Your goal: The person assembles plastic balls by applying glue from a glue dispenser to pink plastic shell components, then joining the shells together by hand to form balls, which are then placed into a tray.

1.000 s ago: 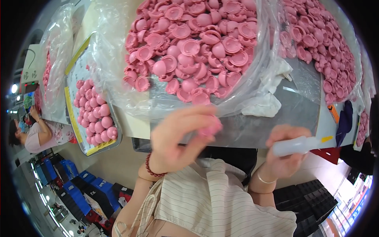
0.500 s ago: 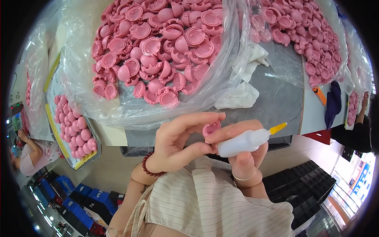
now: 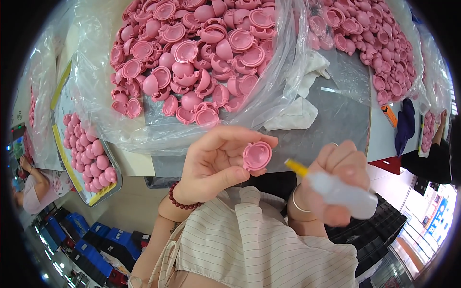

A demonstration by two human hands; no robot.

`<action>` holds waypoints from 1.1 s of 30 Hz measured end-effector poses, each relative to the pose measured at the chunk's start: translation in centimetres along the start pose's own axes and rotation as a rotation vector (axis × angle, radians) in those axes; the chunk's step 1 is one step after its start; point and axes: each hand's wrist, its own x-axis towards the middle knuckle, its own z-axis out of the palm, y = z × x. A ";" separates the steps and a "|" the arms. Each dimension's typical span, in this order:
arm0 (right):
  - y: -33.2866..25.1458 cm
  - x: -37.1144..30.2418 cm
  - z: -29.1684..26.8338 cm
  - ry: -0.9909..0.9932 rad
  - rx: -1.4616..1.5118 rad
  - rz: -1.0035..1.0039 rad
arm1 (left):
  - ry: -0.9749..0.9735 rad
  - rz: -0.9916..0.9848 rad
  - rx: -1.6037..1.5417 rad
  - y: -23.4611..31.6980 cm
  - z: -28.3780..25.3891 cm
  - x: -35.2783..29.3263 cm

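Between the fingers and thumb of my left hand (image 3: 216, 156) is a pink plastic half shell (image 3: 257, 156), its hollow side facing up toward me. My right hand (image 3: 338, 180) is wrapped round a white squeeze bottle (image 3: 343, 194). The bottle's yellow nozzle (image 3: 297, 167) points left at the shell, with a gap between them. Beyond my hands a large heap of pink half shells (image 3: 187, 62) lies on a clear plastic bag (image 3: 158, 137).
A tray (image 3: 116, 189) of pink balls stands at left. Crumpled white tissue (image 3: 293, 115) lies past my right hand. Farther right are a second pink heap (image 3: 370, 43), an orange cutter (image 3: 389, 116) and a dark purple cloth (image 3: 406, 127). Other people work at both sides.
My right hand has moved right, away from the shell, and the bottle has swung so its nozzle points left instead of right. The shell in my left hand now faces upward.
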 end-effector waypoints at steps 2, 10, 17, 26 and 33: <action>-0.5 0.2 -0.3 -0.128 -0.045 -0.094 | -0.007 0.000 -0.001 -0.1 0.0 0.1; -1.6 0.0 0.6 -0.251 -0.137 0.028 | 0.001 -0.004 -0.017 -0.1 0.0 0.0; -1.6 0.0 1.0 -0.246 -0.160 0.038 | -0.026 0.004 -0.027 -0.2 -0.1 0.1; -0.8 0.2 0.6 -0.279 -0.207 -0.130 | -0.028 0.019 0.000 -0.2 -0.1 0.1; -0.9 -0.2 1.2 -0.277 -0.235 -0.042 | -0.028 0.043 0.029 -0.5 -0.2 0.0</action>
